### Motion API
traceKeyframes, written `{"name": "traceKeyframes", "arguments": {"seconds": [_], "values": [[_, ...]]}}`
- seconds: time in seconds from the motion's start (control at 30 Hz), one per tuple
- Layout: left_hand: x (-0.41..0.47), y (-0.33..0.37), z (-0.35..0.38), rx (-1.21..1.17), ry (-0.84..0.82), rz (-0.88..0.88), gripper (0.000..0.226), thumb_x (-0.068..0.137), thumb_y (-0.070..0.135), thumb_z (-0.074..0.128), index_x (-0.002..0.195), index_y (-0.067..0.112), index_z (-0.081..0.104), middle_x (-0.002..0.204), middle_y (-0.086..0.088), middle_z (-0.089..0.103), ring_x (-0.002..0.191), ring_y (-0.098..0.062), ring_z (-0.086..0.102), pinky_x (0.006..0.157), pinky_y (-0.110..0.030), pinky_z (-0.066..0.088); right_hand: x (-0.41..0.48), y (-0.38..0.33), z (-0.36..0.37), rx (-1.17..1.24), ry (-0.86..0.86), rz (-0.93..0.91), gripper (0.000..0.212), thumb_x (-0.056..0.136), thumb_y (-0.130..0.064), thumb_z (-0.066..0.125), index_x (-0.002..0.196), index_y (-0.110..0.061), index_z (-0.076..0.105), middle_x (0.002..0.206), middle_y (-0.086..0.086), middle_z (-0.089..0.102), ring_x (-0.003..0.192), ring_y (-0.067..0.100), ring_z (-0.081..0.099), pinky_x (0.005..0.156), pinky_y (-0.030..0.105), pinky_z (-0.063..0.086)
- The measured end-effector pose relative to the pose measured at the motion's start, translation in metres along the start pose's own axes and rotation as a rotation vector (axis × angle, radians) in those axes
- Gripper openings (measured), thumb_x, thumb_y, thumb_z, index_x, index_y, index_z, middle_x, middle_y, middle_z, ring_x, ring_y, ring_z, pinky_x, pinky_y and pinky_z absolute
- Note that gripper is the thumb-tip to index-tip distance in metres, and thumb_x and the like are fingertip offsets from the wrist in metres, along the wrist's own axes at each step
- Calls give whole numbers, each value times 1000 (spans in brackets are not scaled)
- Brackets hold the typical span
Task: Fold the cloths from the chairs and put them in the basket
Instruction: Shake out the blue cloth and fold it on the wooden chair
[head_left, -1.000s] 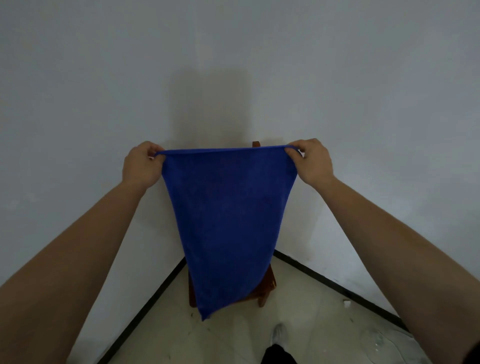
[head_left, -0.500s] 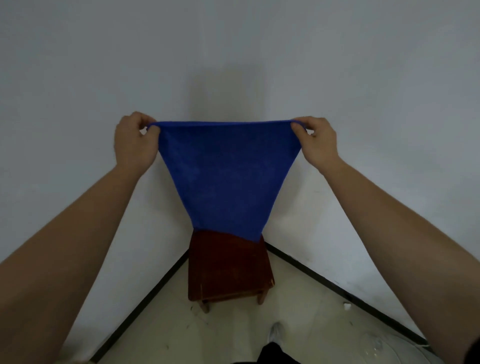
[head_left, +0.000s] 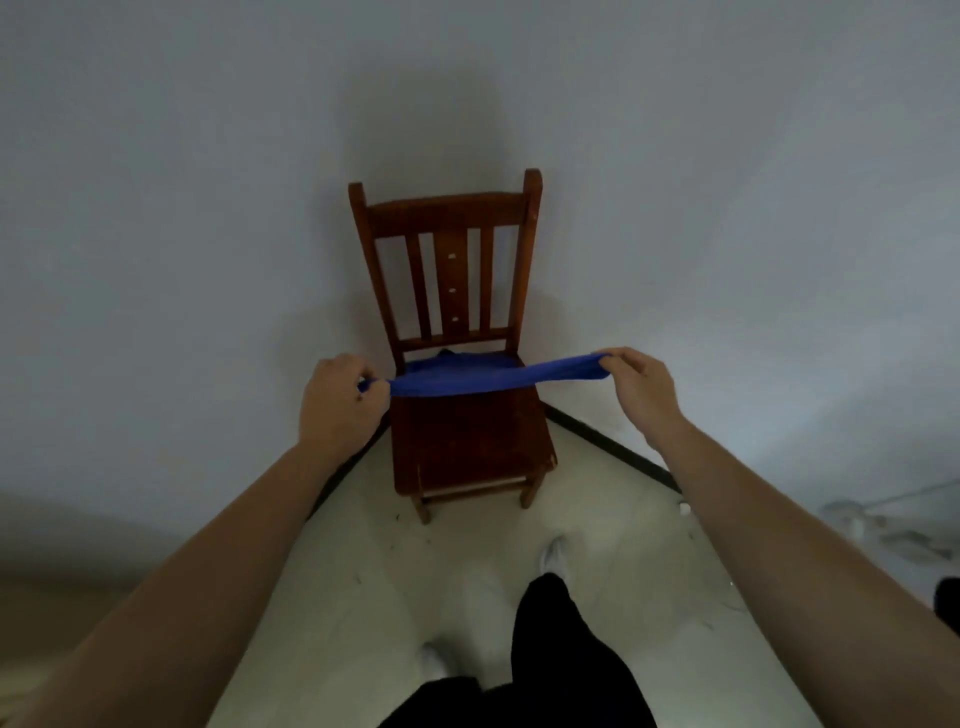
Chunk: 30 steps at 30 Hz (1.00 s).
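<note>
A blue cloth (head_left: 467, 380) stretches almost flat and edge-on between my two hands, low over the back of the seat of a dark wooden chair (head_left: 452, 270). My left hand (head_left: 340, 400) pinches its left corner and my right hand (head_left: 641, 387) pinches its right corner. The far part of the cloth seems to rest on the seat near the backrest. The chair stands in a corner where two pale walls meet. No basket is in view.
Pale floor (head_left: 363, 571) lies between me and the chair, with a black skirting line (head_left: 613, 449) along the right wall. My dark trouser legs (head_left: 550, 660) and white shoe (head_left: 553, 556) are below. Some blurred pale clutter (head_left: 893, 525) lies at the right edge.
The cloth hung down in front of me, held high. Both hands have dropped to seat height and the cloth has swung forward to lie nearly level over the seat, uncovering the chair's backrest.
</note>
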<state>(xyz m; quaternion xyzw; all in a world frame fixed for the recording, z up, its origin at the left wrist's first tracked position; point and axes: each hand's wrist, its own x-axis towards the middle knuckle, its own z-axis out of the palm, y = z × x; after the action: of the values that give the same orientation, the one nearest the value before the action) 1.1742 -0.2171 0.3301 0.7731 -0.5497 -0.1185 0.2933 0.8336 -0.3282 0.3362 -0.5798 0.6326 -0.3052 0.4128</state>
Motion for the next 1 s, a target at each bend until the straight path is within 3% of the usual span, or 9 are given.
{"name": "traceKeyframes", "arguments": {"seconds": [0.1,0.2,0.33,0.43,0.57,0.87,1.0], "values": [[-40,-28,34,1,-194,-106,10,85,23,56,76,19,59,79,-5,60,73,-25,57,60,-29,40,-20,52,18,-174,-102,37,25,98,-23,52,112,-22,72,108,3,70,103,23,62,85,28,43],[-77,-48,65,55,-358,-192,10,88,18,55,89,13,63,83,-5,61,81,-27,58,68,-35,48,-40,102,30,-380,-224,26,27,99,-23,52,117,-21,72,103,5,72,95,23,66,73,23,39],[-109,-67,94,98,-505,-248,7,86,18,57,89,15,62,89,-9,65,85,-30,60,77,-39,51,-55,158,42,-563,-340,77,31,95,-38,46,116,-36,70,104,6,67,96,27,65,81,32,51],[-126,-79,110,163,-600,-295,10,86,27,53,79,20,55,81,-6,63,78,-26,59,72,-41,53,-67,174,48,-640,-401,96,31,99,-32,47,121,-32,68,116,7,60,104,26,60,92,37,50],[-141,-86,126,260,-710,-270,19,85,35,49,69,25,48,78,-7,59,66,-25,57,60,-30,44,-75,187,49,-726,-536,-2,30,100,-24,48,123,-20,67,122,5,59,110,23,56,92,35,49],[-98,-74,144,226,-634,-468,18,90,37,48,82,22,55,83,-6,60,71,-24,60,67,-36,55,-20,183,50,-704,-598,-50,30,103,-24,42,125,-18,62,120,6,59,106,19,56,88,32,48],[-54,-66,147,275,-493,-525,16,92,29,49,91,15,59,88,-11,62,86,-31,60,73,-39,52,46,174,56,-659,-591,-74,31,103,-23,41,126,-19,61,117,7,57,100,22,58,88,36,50]]}}
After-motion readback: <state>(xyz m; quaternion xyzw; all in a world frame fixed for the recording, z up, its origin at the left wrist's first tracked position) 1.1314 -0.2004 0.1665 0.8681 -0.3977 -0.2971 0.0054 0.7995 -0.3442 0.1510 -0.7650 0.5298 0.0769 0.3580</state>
